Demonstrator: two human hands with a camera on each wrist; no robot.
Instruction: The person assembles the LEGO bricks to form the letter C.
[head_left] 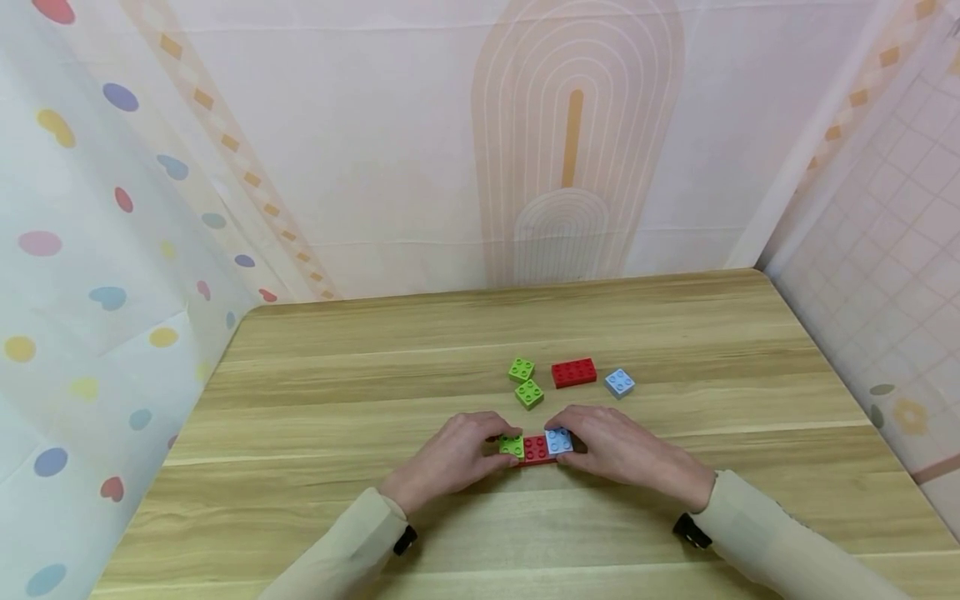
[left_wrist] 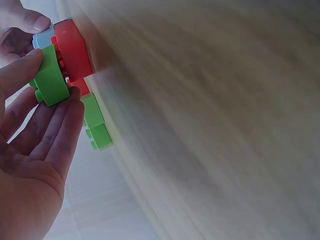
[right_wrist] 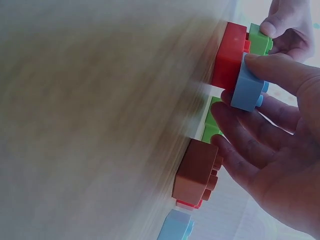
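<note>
Near the front middle of the table lies a long red brick [head_left: 536, 449]. At its left end sits a green brick [left_wrist: 52, 77], which my left hand [head_left: 459, 460] pinches between thumb and fingers. My right hand [head_left: 617, 447] pinches a light blue brick [right_wrist: 247, 86] at the right end of the same red brick. In the left wrist view the green brick stands slightly apart from the red one's studs on one side. Between the two small bricks, the red studs show from above.
Beyond the hands lie two loose green bricks [head_left: 528, 394], another long red brick [head_left: 573, 372] and a second light blue brick [head_left: 619, 382]. All stand on the wooden table [head_left: 337, 392]. A patterned cloth [head_left: 390, 150] hangs behind the table.
</note>
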